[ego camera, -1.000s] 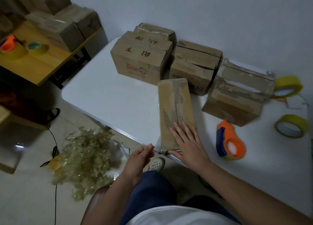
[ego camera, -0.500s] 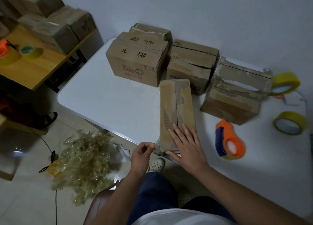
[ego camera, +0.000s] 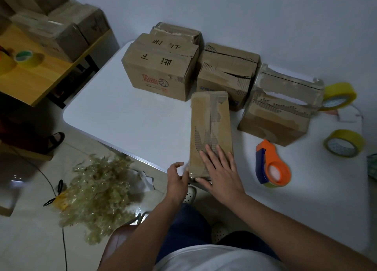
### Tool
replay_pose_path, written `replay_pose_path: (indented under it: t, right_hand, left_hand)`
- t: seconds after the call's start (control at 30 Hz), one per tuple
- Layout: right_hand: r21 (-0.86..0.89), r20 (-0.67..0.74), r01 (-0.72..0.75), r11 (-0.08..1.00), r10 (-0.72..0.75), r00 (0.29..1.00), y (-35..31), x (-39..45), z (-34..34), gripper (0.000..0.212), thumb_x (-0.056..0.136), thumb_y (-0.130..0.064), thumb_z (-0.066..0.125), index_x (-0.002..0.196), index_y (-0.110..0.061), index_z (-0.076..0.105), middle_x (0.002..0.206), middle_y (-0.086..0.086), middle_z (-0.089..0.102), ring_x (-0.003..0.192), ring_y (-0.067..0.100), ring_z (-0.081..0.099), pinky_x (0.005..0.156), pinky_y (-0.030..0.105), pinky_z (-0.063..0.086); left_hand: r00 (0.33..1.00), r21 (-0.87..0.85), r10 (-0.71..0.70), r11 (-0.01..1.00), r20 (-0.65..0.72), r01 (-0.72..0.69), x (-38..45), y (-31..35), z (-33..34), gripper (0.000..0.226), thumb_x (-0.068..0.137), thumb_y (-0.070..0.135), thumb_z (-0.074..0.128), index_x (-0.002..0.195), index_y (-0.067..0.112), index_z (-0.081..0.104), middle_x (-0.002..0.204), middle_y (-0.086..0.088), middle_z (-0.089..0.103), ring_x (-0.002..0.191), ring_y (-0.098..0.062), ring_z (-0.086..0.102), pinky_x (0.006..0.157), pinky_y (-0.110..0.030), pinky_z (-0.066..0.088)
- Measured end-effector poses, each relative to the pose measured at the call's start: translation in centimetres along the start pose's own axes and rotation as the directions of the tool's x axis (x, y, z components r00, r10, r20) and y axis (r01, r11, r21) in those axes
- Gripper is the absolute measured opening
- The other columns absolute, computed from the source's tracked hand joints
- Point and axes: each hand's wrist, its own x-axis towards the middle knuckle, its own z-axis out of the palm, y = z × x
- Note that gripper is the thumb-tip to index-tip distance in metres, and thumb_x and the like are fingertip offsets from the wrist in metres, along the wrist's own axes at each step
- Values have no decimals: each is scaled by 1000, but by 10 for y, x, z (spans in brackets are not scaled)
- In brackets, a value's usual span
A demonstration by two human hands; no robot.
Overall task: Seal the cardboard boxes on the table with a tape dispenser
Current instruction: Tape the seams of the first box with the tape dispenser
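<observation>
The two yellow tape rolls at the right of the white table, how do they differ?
The farther yellow tape roll stands tilted on its edge against the torn cardboard box; the nearer yellow tape roll sits apart from that box, out on the open white table. The farther one is beside a white paper scrap; the nearer has none. Both are loose yellow rolls, outside the orange tape dispenser.

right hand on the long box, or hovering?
Touching. Head view: right hand lies flat on the long box's near end, fingers spread on the cardboard.
</observation>
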Motion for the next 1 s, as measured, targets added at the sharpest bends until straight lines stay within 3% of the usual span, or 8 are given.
replay_pose_path:
  t: [0.1, 0.2, 0.37, 0.5, 0.6, 0.73, 0.87, 1.0]
  right_hand:
    - [13, -4, -6, 1000, 6, 1000, 0, 0, -1, 81, 91, -70, 26, 155, -28, -3, 162, -3, -11, 148, 25, -13, 119, 52, 1]
    - [15, 3, -2, 1000, 2, 1000, 1, 0, 0, 81, 91, -71, 23, 154, -29, -5, 162, -4, -13, 148, 24, -15, 119, 51, 0]
    - [16, -4, 4, 1000, -4, 1000, 3, 0, 1, 80, 91, -71, 22, 154, -30, -5, 161, -4, -13, 148, 25, -15, 120, 51, 1]
    - [0, 5, 10, 1000, -10, 1000, 2, 1, 2, 84, 91, -69, 28, 154, -27, -6, 161, -2, -14, 148, 27, -12, 119, 51, -1]
    - [-37, 23, 10, 999, -9, 1000, 4, 1, 2, 85, 91, -69, 25, 153, -26, -15, 160, -1, -19, 147, 28, -18, 119, 52, -2]
    - [-10, 28, 7, 1000, -7, 1000, 2, 2, -1, 83, 91, -71, 21, 152, -28, -15, 160, -2, -19, 147, 26, -19, 118, 52, -2]
    - [-1, 19, 12, 1000, -12, 1000, 3, 0, -2, 81, 89, -72, 10, 153, -28, -13, 160, -2, -18, 147, 26, -19, 119, 52, -2]
    - [16, 6, 29, 999, -29, 1000, 5, 0, -2, 81, 91, -71, 18, 154, -27, -7, 162, -2, -12, 148, 27, -14, 119, 52, 0]
  left_hand:
    - [1000, 91, 17, 996, -13, -15, 5, 6, 4, 28, 103, 19, 49, 130, 9, 48, 129, -5, 41, 92, -7, 58, 71, -6, 44]
    - [1000, 165, -24, 986, 1, 23, 11, 13, 4, 23, 104, 18, 47, 123, 9, 53, 128, -7, 43, 96, -19, 61, 77, -26, 50]
    - [989, 95, -100, 989, -110, 110, 2, 18, -21, 20, 101, 17, 50, 111, 12, 67, 114, -5, 68, 101, -19, 61, 94, -37, 50]
    - [983, 146, 30, 988, 180, -57, -18, 41, -19, 30, 95, 1, 48, 109, 14, 71, 108, -6, 73, 104, -23, 65, 93, -35, 51]
    - [937, 429, 108, 867, 333, -253, -24, 40, -16, 57, 93, -2, 42, 147, 14, 43, 129, -12, 63, 113, -27, 59, 79, -17, 38]
    - [853, 401, 171, 825, 493, -397, -14, 33, -42, 70, 96, 7, 56, 156, 21, 22, 144, 3, 50, 128, -15, 52, 90, -3, 35]
    - [768, 450, 298, 670, 566, -591, 8, 37, -52, 81, 88, 32, 73, 152, 29, 25, 139, 4, 57, 116, -14, 59, 88, -20, 45]
    - [707, 583, 286, 411, 647, -701, 35, 44, -54, 98, 83, 49, 72, 157, 23, 13, 144, -6, 52, 119, -22, 57, 92, -33, 47]
